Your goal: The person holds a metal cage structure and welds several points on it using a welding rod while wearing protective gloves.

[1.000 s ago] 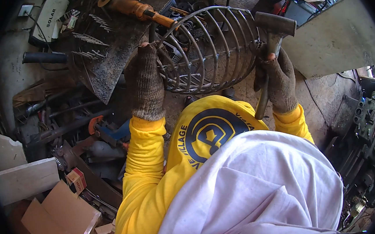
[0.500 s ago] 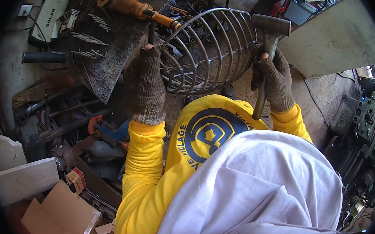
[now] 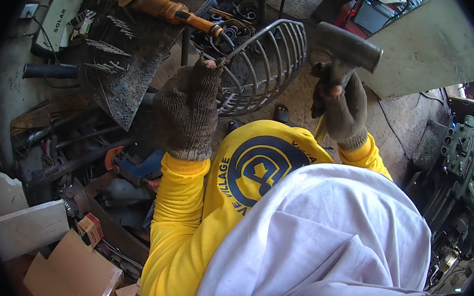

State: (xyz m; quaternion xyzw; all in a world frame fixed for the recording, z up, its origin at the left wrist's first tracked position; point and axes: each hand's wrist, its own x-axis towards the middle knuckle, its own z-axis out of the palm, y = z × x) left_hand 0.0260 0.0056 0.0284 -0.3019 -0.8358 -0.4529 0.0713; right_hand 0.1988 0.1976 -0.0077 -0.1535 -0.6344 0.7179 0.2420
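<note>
One curved grey-metal basket [image 3: 255, 84], ribs [image 3: 304, 41] joined, is gripped by brown-gloved left hand [image 3: 186, 110], cylindrical-headed grey-metal hammer [image 3: 351, 47] by right hand [image 3: 344, 106]; remaining work unclear.

A ribbed metal cage [image 3: 255, 83] is tilted beside a head-up hammer [image 3: 350, 47].

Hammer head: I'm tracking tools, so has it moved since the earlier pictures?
Yes: against the pale panel, the hammer head has come lower in the view.

Grey hammer [image 3: 350, 46], yellow sweatshirt [image 3: 181, 208], orange grinder [image 3: 159, 10]
</note>
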